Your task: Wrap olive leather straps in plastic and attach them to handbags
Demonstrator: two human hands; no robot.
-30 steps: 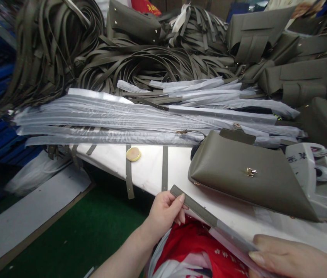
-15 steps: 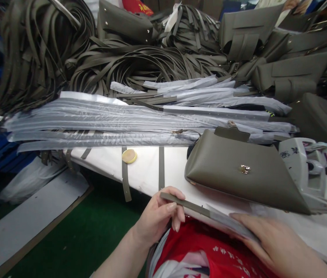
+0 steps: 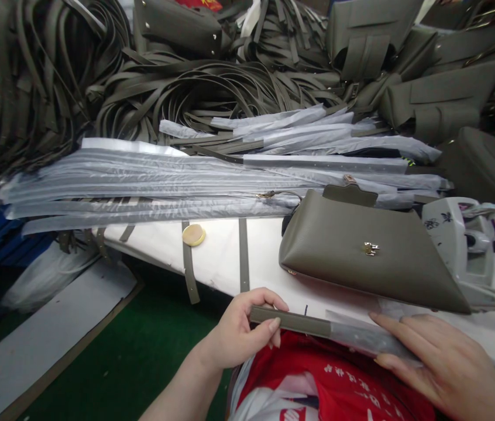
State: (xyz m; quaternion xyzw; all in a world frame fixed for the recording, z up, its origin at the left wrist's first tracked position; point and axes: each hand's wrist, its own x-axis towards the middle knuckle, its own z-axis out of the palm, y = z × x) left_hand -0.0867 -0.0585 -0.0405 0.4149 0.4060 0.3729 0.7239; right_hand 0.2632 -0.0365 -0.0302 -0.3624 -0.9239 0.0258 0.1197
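The step in hand looks to be handling one olive strap, stretched between the two hands above the person's lap and alongside the near edge of the desk. The left hand is closed on its bare end, thumb on the near face and fingers curled behind. The right hand is looser, its fingers spread along the clear plastic sleeve that covers the strap's other part, thumb on the near side; whether it grips or only rests there, I can't tell, as the palm hides the contact. Just beyond the right hand lies an olive bag with a metal clasp; farther beyond both hands, a row of sleeved straps stretches across. My judgement is that the next move calls for a steady left pinch and a light, flat right hand, so the thin sleeve doesn't crease
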